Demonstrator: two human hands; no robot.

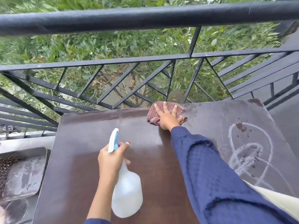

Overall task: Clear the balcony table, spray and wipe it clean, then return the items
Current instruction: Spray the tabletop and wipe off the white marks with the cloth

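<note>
A dark brown table (84, 159) fills the lower middle of the head view, with nothing standing on it. My left hand (111, 159) grips the neck of a white spray bottle (127, 191) with a blue and white trigger head, held above the table's centre. My right hand (168, 117) presses flat, fingers spread, on a red checked cloth (159, 109) near the table's far edge. White foamy streaks and dusty rings (249, 152) mark the table's right part.
A black metal railing (145, 18) runs just beyond the table's far edge, with green foliage below it. A grey tray-like surface (24, 173) lies low at the left. Dark slats (262, 73) stand at the right.
</note>
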